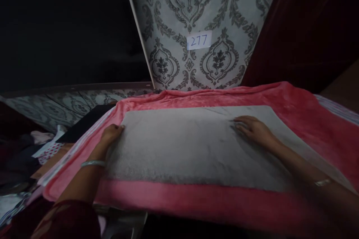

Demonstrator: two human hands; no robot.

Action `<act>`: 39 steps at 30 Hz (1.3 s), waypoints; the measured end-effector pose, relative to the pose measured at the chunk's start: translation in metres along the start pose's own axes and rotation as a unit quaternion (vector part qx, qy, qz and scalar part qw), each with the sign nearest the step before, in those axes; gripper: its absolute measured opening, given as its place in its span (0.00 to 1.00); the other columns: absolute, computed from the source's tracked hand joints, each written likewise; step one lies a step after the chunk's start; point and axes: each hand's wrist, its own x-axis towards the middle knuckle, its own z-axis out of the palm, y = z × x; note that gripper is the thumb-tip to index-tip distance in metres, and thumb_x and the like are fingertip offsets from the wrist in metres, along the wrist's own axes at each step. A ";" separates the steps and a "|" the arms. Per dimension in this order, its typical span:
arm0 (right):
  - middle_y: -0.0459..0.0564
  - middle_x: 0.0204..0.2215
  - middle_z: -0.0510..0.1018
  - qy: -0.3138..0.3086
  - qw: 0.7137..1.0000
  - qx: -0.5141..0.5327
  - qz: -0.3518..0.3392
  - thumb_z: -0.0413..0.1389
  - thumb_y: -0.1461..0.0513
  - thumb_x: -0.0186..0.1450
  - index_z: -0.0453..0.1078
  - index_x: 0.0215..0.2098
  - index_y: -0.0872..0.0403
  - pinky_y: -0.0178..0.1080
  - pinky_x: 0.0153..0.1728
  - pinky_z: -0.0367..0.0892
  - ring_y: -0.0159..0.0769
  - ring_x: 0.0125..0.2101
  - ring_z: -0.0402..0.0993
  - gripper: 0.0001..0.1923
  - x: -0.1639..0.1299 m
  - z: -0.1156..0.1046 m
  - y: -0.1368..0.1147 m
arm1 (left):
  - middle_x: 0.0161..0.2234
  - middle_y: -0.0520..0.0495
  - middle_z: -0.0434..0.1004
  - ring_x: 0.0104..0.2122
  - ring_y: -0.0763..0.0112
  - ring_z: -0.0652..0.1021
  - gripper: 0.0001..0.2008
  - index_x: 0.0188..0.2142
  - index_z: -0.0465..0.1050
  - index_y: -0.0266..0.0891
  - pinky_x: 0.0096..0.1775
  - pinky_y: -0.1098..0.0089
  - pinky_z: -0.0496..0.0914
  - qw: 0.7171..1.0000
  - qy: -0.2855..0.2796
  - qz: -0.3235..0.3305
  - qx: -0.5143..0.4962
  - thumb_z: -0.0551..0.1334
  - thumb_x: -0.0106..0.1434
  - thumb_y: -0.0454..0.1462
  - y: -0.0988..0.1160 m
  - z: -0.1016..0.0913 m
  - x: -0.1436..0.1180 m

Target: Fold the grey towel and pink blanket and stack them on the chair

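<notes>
Presently: smoothing stage, by my reading. Grey cloth [193, 145] lies spread flat at centre on the pink blanket [308, 119], its edges well inside the pink border. Left hand [112, 133], at 9 o'clock of the cloth, fingers curled over its left edge, pinching it lightly. Right hand [254, 129], toward 2 o'clock, palm down, fingers extended, grasping nothing, pressing the surface. A following stroke would need even pressure while the left edge is anchored. Numbered label [199, 40] on the wall at 12 o'clock.

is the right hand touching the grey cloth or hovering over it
Touching. In the head view the right hand lies palm-down flat on the grey cloth, fingers spread on its surface with no gap showing beneath them.
</notes>
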 end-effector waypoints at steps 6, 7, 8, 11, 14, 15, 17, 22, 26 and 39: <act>0.58 0.54 0.78 -0.007 0.995 -0.005 -0.101 0.51 0.55 0.67 0.76 0.53 0.51 0.58 0.58 0.68 0.54 0.55 0.73 0.21 0.092 0.065 -0.005 | 0.56 0.30 0.76 0.54 0.54 0.78 0.27 0.61 0.68 0.30 0.51 0.62 0.71 0.998 0.022 0.051 -0.019 0.57 0.66 0.42 0.028 0.017 0.034; 0.59 0.53 0.78 -0.013 0.994 -0.008 -0.108 0.51 0.55 0.67 0.76 0.52 0.52 0.59 0.57 0.69 0.55 0.54 0.74 0.20 0.102 0.073 -0.003 | 0.59 0.31 0.74 0.57 0.55 0.75 0.29 0.63 0.66 0.31 0.53 0.62 0.70 0.997 0.026 0.065 -0.018 0.58 0.66 0.41 0.032 0.020 0.039; 0.59 0.52 0.79 -0.019 0.993 -0.010 -0.113 0.52 0.55 0.67 0.76 0.52 0.52 0.58 0.57 0.69 0.55 0.54 0.74 0.20 0.110 0.080 -0.002 | 0.62 0.32 0.71 0.60 0.54 0.72 0.29 0.65 0.65 0.33 0.56 0.61 0.68 0.995 0.031 0.090 -0.013 0.58 0.66 0.42 0.037 0.024 0.044; 0.58 0.52 0.79 -0.039 0.994 -0.007 -0.103 0.51 0.55 0.68 0.76 0.53 0.53 0.56 0.56 0.70 0.53 0.53 0.75 0.20 0.126 0.094 -0.005 | 0.66 0.36 0.66 0.65 0.50 0.66 0.27 0.64 0.67 0.38 0.61 0.52 0.62 0.975 0.045 0.218 0.024 0.57 0.68 0.42 0.055 0.037 0.058; 0.56 0.51 0.80 -0.050 0.996 -0.004 -0.076 0.50 0.55 0.70 0.76 0.53 0.52 0.53 0.54 0.71 0.50 0.52 0.76 0.20 0.131 0.100 -0.013 | 0.61 0.36 0.72 0.62 0.49 0.68 0.22 0.59 0.73 0.38 0.64 0.47 0.56 0.938 0.034 0.340 0.058 0.54 0.70 0.42 0.077 0.051 0.068; 0.55 0.50 0.80 -0.051 0.996 -0.004 -0.071 0.50 0.55 0.70 0.77 0.53 0.51 0.52 0.54 0.71 0.50 0.51 0.76 0.19 0.132 0.100 -0.016 | 0.58 0.36 0.75 0.60 0.50 0.70 0.21 0.57 0.74 0.38 0.64 0.47 0.56 0.930 0.026 0.362 0.062 0.53 0.70 0.42 0.083 0.056 0.070; 0.55 0.49 0.81 -0.052 0.996 -0.003 -0.070 0.51 0.55 0.70 0.77 0.52 0.51 0.51 0.53 0.71 0.50 0.50 0.77 0.19 0.133 0.101 -0.020 | 0.53 0.35 0.78 0.55 0.53 0.74 0.20 0.53 0.76 0.36 0.61 0.51 0.61 0.920 0.010 0.387 0.063 0.52 0.71 0.42 0.091 0.065 0.074; 0.54 0.44 0.82 -0.056 0.996 0.016 -0.066 0.53 0.56 0.69 0.79 0.43 0.51 0.46 0.47 0.71 0.48 0.45 0.77 0.14 0.136 0.098 -0.025 | 0.43 0.35 0.80 0.46 0.55 0.77 0.20 0.42 0.78 0.35 0.51 0.60 0.69 0.915 0.016 0.398 0.062 0.48 0.71 0.41 0.096 0.071 0.081; 0.53 0.36 0.82 -0.037 0.998 0.008 -0.044 0.51 0.57 0.70 0.76 0.36 0.51 0.42 0.41 0.69 0.45 0.39 0.76 0.12 0.145 0.096 -0.025 | 0.41 0.37 0.81 0.43 0.56 0.79 0.18 0.40 0.76 0.38 0.47 0.63 0.70 0.934 0.027 0.348 0.077 0.48 0.71 0.41 0.100 0.063 0.088; 0.58 0.44 0.79 -0.086 0.996 -0.023 0.000 0.52 0.63 0.69 0.75 0.45 0.55 0.45 0.47 0.68 0.49 0.46 0.74 0.11 0.150 0.107 -0.019 | 0.50 0.34 0.79 0.51 0.56 0.77 0.18 0.48 0.75 0.34 0.54 0.61 0.67 0.928 -0.044 0.319 0.186 0.49 0.72 0.39 0.112 0.060 0.085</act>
